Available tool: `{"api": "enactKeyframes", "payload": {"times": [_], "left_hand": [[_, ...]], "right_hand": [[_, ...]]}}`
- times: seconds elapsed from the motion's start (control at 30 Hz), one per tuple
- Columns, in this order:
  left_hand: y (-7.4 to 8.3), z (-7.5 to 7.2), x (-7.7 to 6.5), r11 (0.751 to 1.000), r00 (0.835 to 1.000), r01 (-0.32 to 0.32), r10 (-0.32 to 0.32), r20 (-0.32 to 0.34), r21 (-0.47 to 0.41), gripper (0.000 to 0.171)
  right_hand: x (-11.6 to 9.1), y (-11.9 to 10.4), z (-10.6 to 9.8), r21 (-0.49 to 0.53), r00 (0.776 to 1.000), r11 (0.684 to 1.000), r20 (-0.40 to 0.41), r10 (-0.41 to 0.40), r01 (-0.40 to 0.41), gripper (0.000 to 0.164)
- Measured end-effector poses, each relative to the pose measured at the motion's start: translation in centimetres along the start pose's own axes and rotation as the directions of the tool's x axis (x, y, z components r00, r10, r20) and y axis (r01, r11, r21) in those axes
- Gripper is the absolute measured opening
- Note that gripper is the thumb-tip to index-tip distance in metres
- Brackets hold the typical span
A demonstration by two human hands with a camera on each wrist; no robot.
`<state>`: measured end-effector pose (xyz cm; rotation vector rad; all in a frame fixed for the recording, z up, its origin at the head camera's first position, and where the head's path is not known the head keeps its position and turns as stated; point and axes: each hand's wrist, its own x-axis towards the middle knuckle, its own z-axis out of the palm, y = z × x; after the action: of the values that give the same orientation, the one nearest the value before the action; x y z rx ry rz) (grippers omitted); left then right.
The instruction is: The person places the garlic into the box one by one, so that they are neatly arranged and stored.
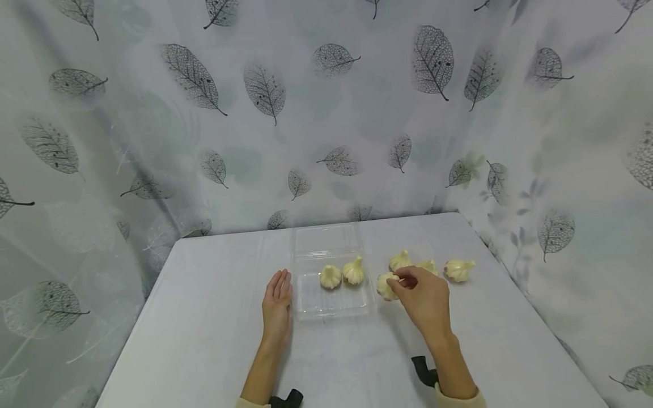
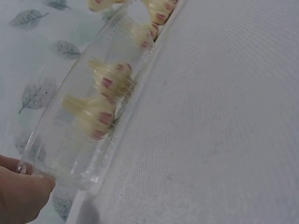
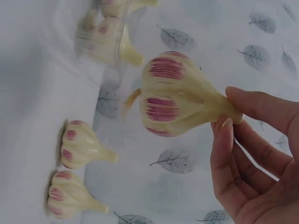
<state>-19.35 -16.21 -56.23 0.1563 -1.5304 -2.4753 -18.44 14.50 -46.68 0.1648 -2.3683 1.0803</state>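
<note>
A clear plastic box lies with its lid folded back on the table. Two garlic bulbs, one on the left and one on the right, stand stem up inside it. My left hand rests along the box's left side, fingers straight, fingertips at its wall. My right hand pinches a third garlic bulb by its stem between thumb and fingers, just right of the box. This bulb is cream with purple-pink streaks and a tuft of root, and hangs over the table in the right wrist view.
Right of the box lie more garlic bulbs: one at the back, one partly behind my right hand, one farther right. A white cloth covers the table. A leaf-print curtain hangs behind and at the sides.
</note>
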Motion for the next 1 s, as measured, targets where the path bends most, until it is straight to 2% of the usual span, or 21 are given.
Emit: {"api": "enactKeyframes", "payload": {"times": [0.7, 1.0], "left_hand": [[0.2, 0.1, 0.0, 1.000, 0.999, 0.030, -0.030, -0.024, 0.003, 0.062], [0.2, 0.0, 0.0, 1.000, 1.000, 0.008, -0.008, -0.008, 0.003, 0.061]], "right_hand": [[1.0, -3.3, 1.3, 0.083, 0.997, 0.996, 0.073, -0.033, 0.027, 0.020], [1.2, -4.0, 2.7, 0.078, 0.994, 0.996, 0.099, -0.055, 0.047, 0.020]]}}
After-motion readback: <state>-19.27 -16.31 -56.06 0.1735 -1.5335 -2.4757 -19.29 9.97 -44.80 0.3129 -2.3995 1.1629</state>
